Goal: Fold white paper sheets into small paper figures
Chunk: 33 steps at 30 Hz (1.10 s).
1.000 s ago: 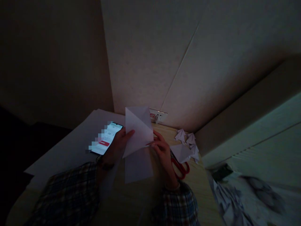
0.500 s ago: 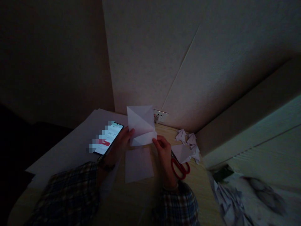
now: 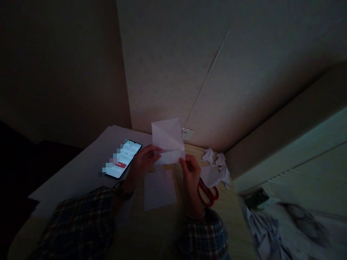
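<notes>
Both my hands hold a creased white paper (image 3: pixel 168 139) upright above a wooden table (image 3: pixel 230 213), in dim light. My left hand (image 3: pixel 142 164) pinches its lower left edge. My right hand (image 3: pixel 191 171) pinches its lower right corner. Diagonal fold lines cross the sheet. A flat white sheet (image 3: pixel 159 189) lies on the table just below the hands.
A lit phone (image 3: pixel 123 159) lies to the left on large white sheets (image 3: pixel 81 173). Red-handled scissors (image 3: pixel 207 193) and several folded paper pieces (image 3: pixel 215 168) sit to the right. A wall socket (image 3: pixel 187 133) is behind the paper. More crumpled paper (image 3: pixel 264 234) lies at lower right.
The bottom of the paper has been folded up, so it looks shorter. Both hands lifted it and shifted it slightly right.
</notes>
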{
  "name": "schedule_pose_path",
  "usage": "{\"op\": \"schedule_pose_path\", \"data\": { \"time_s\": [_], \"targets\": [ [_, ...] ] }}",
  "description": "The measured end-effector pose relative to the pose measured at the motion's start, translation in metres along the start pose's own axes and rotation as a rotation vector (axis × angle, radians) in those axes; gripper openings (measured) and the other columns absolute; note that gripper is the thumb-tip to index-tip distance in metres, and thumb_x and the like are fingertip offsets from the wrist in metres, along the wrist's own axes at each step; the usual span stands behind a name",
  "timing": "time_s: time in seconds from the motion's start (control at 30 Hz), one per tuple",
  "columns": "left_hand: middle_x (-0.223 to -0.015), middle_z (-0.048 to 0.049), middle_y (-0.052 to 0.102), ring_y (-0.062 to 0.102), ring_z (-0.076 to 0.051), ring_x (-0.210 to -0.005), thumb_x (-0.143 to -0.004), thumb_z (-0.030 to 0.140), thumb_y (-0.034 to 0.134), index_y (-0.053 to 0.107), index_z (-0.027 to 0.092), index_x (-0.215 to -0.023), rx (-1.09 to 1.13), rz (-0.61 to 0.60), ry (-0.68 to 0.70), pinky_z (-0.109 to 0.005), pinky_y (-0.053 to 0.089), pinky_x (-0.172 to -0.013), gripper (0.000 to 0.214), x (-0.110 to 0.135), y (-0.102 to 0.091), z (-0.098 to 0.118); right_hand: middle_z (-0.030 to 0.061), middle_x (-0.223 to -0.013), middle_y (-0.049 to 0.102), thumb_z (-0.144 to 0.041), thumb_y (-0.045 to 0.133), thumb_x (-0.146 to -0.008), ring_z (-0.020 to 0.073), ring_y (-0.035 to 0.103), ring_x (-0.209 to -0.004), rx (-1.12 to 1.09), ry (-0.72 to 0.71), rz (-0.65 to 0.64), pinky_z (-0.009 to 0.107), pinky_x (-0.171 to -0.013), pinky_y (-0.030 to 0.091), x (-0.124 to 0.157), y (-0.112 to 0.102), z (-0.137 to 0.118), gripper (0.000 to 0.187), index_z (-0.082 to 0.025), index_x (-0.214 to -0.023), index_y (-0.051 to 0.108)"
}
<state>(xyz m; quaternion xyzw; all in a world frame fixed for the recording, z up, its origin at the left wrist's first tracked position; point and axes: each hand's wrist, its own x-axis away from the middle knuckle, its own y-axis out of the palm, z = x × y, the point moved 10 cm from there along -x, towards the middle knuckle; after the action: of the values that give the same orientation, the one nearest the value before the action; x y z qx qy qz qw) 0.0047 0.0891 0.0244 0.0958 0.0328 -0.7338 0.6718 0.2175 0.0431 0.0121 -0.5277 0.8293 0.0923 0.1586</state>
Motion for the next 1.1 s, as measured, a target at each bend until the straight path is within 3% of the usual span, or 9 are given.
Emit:
{"op": "schedule_pose_path", "data": {
  "time_s": [0.07, 0.2, 0.47, 0.7, 0.97, 1.1],
  "targets": [
    [-0.08, -0.0035, 0.073, 0.069, -0.023, -0.082, -0.071, 0.044, 0.079, 0.071, 0.02, -0.073, -0.063, 0.056, -0.005, -0.032, 0.056, -0.078, 0.025, 0.0, -0.005, 0.001, 0.0023, -0.085, 0.067, -0.035, 0.069, -0.085, 0.0198, 0.061, -0.079, -0.023, 0.032, -0.038, 0.033, -0.074, 0.05, 0.001, 0.004, 0.002, 0.015, -0.02, -0.085, 0.067],
    [-0.073, -0.0031, 0.072, 0.067, -0.022, -0.076, -0.068, 0.042, 0.078, 0.071, 0.021, -0.066, -0.097, 0.041, -0.046, -0.031, 0.055, -0.074, 0.022, 0.0, -0.001, 0.001, 0.0019, -0.09, 0.068, -0.038, 0.068, -0.086, 0.0197, 0.061, -0.085, -0.044, 0.075, -0.066, 0.034, -0.08, 0.05, 0.003, 0.005, 0.004, 0.018, -0.021, -0.091, 0.066],
    [-0.078, -0.0051, 0.077, 0.07, -0.025, -0.08, -0.068, 0.047, 0.078, 0.075, 0.022, -0.067, -0.123, 0.024, -0.05, -0.034, 0.055, -0.079, 0.025, 0.001, 0.003, -0.002, -0.0018, -0.076, 0.063, -0.042, 0.068, -0.085, 0.0173, 0.056, -0.072, -0.018, 0.109, -0.008, 0.031, -0.068, 0.046, 0.002, -0.001, 0.011, 0.022, -0.021, -0.083, 0.061],
    [-0.096, -0.0071, 0.078, 0.071, -0.026, -0.088, -0.069, 0.046, 0.078, 0.078, 0.021, -0.08, -0.119, 0.022, -0.091, -0.032, 0.056, -0.077, 0.027, 0.003, 0.003, -0.002, -0.0022, -0.076, 0.062, -0.04, 0.07, -0.083, 0.0168, 0.055, -0.071, -0.05, 0.124, 0.01, 0.03, -0.067, 0.045, 0.001, -0.003, 0.013, 0.022, -0.021, -0.084, 0.06],
    [-0.079, -0.0043, 0.075, 0.067, -0.022, -0.07, -0.066, 0.041, 0.076, 0.077, 0.022, -0.077, -0.1, -0.001, -0.125, -0.028, 0.051, -0.06, 0.022, 0.0, 0.002, -0.009, -0.0058, -0.073, 0.06, -0.035, 0.072, -0.079, 0.0145, 0.056, -0.067, -0.159, 0.195, -0.009, 0.027, -0.062, 0.045, -0.001, 0.001, 0.018, 0.034, -0.022, -0.107, 0.057],
    [-0.076, -0.0041, 0.074, 0.067, -0.022, -0.071, -0.064, 0.04, 0.077, 0.076, 0.022, -0.074, -0.081, -0.016, -0.137, -0.029, 0.052, -0.062, 0.02, 0.0, 0.004, -0.006, -0.0031, -0.073, 0.063, -0.042, 0.068, -0.08, 0.0154, 0.057, -0.068, -0.127, 0.245, -0.09, 0.027, -0.061, 0.045, -0.003, 0.006, 0.026, 0.024, -0.021, -0.088, 0.061]
  ]
}}
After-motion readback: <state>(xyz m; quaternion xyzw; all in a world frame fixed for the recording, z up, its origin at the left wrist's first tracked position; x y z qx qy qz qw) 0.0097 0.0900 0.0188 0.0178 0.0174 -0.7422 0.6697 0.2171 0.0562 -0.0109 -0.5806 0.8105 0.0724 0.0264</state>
